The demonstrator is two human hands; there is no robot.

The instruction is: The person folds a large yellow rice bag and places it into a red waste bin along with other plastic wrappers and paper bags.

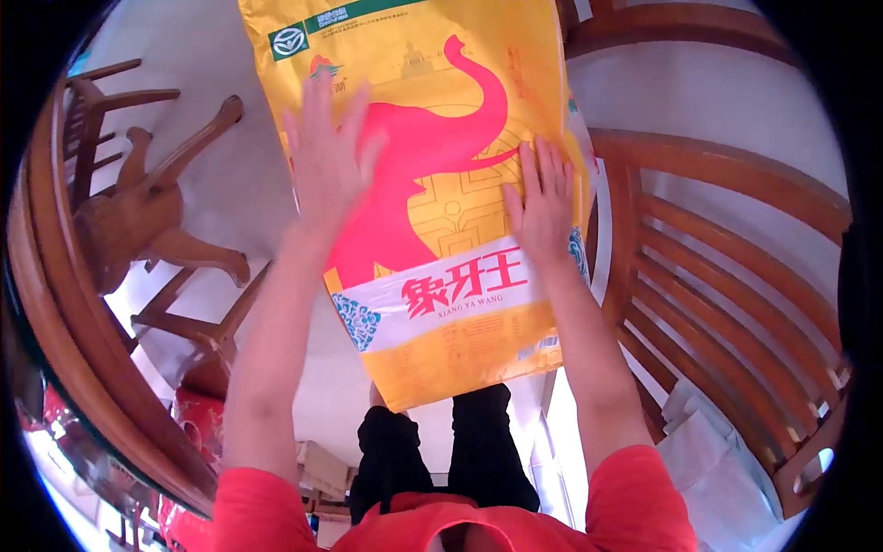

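A large yellow sack (460,198) with a big pink-red elephant printed on it fills the upper middle of the view. Its lower part carries a white band with red lettering and blue patterned corners. My left hand (326,156), slightly blurred, is spread over the left side of the sack by the elephant's body; whether it touches the surface I cannot tell. On the right side my right hand (544,202) lies flat against the sack, fingers stretched out near the elephant's trunk and tusk. Neither hand grips anything. The sack's top edge runs out of view.
A slatted wooden bench or chair (727,276) stands close on the right, with a pale plastic bag (717,469) on it. At left is a round wooden table edge (69,304), with a carved table base (138,216) and wooden chairs (198,322). My black-trousered legs (395,451) are below the sack.
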